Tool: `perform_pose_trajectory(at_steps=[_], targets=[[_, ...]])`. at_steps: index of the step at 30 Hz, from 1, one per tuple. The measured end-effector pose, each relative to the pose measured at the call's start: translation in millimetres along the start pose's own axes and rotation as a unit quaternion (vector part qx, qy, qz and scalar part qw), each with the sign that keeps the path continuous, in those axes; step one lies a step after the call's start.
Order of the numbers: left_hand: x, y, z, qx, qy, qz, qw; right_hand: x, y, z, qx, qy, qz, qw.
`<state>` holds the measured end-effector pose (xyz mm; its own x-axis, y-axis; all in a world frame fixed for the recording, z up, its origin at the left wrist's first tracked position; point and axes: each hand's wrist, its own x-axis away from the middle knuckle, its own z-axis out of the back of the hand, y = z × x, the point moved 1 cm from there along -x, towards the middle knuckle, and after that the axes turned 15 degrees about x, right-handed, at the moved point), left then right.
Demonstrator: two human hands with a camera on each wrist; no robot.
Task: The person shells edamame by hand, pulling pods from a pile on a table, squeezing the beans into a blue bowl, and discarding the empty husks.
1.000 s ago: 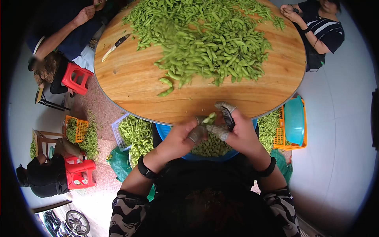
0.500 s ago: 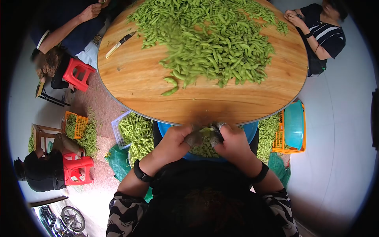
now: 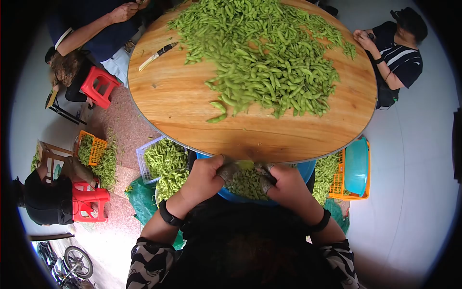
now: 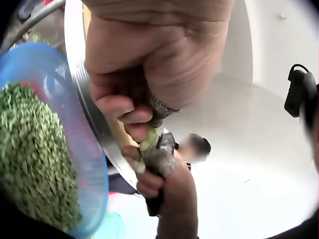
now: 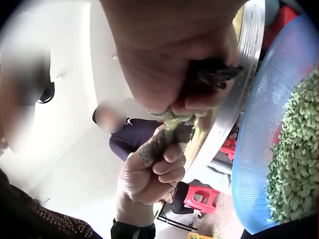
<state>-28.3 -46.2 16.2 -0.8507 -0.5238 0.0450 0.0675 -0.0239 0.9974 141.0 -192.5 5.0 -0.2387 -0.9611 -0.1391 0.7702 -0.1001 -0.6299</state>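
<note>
In the head view my left hand (image 3: 204, 180) and right hand (image 3: 291, 185) meet at the table's near edge, above a blue basin (image 3: 306, 168) of shelled green beans (image 3: 244, 185). Between the fingertips is a green soybean pod (image 5: 170, 130), pinched by the left thumb and fingers in the right wrist view. The right hand grips a small black tool (image 5: 205, 74), largely hidden by the fingers, and its fingertips are at the pod's other end. Grey, worn coverings (image 5: 152, 149) wrap some fingertips. Beans (image 4: 35, 159) fill much of the basin in the left wrist view.
A large heap of pods (image 3: 269, 62) covers the round wooden table (image 3: 168, 111), with a knife (image 3: 158, 56) at its left. Crates of pods (image 3: 161, 156) flank the basin. Other people sit around, one at the right (image 3: 399, 53). Red stools (image 3: 98, 86) stand left.
Both hands have drawn back a little below the table edge, and the pod seen between them earlier is now blurred and mostly covered. The head view has shifted, so the table appears lower and further right.
</note>
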Motion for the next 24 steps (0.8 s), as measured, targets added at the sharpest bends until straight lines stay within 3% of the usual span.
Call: perform_pose_trajectory(at_steps=[2, 3, 5, 6, 8, 9, 10, 11, 12, 13, 15, 16, 17, 19, 20, 21, 22, 24], targets=[[1, -2, 4, -0.195, 0.053, -0.067, 0.977, 3, -16, 5, 0.117, 0.024, 0.003, 0.993], [1, 0, 3, -0.194, 0.054, -0.067, 0.977, 2, -17, 3, 0.117, 0.023, 0.004, 0.993], [-1, 7, -4, -0.209, 0.039, -0.113, 0.971, -1, -17, 0, 0.133, 0.133, 0.026, 0.982], [-4, 7, -7, -0.208, 0.041, -0.115, 0.97, -6, -15, -4, 0.134, 0.133, 0.028, 0.982], [-10, 9, -14, -0.162, -0.033, -0.162, 0.973, -16, -10, -10, 0.016, 0.164, 0.047, 0.985], [-14, 7, -17, -0.162, -0.031, -0.164, 0.973, -16, -10, -7, 0.017, 0.164, 0.05, 0.985], [-19, 2, -20, -0.07, -0.053, -0.191, 0.978, -14, -6, -4, -0.177, 0.053, -0.056, 0.981], [-22, -3, -23, 0.023, -0.074, -0.216, 0.973, -11, -4, -2, -0.36, -0.061, -0.16, 0.917], [-23, -3, -28, 0.152, -0.109, -0.157, 0.97, -10, -4, 0, -0.432, -0.082, -0.14, 0.887], [-22, -1, -27, 0.153, -0.107, -0.158, 0.97, -10, -5, 3, -0.43, -0.083, -0.139, 0.888], [-19, 5, -23, 0.325, -0.144, 0.067, 0.932, -12, -8, 10, -0.588, -0.117, -0.186, 0.778], [-20, 2, -23, 0.326, -0.144, 0.066, 0.932, -13, -6, 11, -0.624, -0.134, -0.193, 0.745], [-21, -4, -22, 0.356, -0.121, 0.061, 0.925, -15, -4, 10, -0.624, -0.136, -0.193, 0.745], [-18, -7, -17, 0.387, -0.095, 0.054, 0.916, -20, -1, 9, -0.437, -0.126, -0.16, 0.876], [-12, -5, -8, 0.282, -0.045, -0.014, 0.958, -22, 1, 5, -0.437, -0.13, -0.159, 0.876], [-6, -2, 3, 0.17, 0.006, -0.08, 0.982, -25, 2, 1, -0.254, -0.068, -0.056, 0.963], [5, -3, 17, 0.146, 0.041, -0.081, 0.985, -27, 1, -1, -0.058, -0.001, 0.05, 0.997], [30, -9, 48, 0.124, 0.111, -0.086, 0.982, -38, -11, 5, -0.003, -0.035, 0.037, 0.999]])
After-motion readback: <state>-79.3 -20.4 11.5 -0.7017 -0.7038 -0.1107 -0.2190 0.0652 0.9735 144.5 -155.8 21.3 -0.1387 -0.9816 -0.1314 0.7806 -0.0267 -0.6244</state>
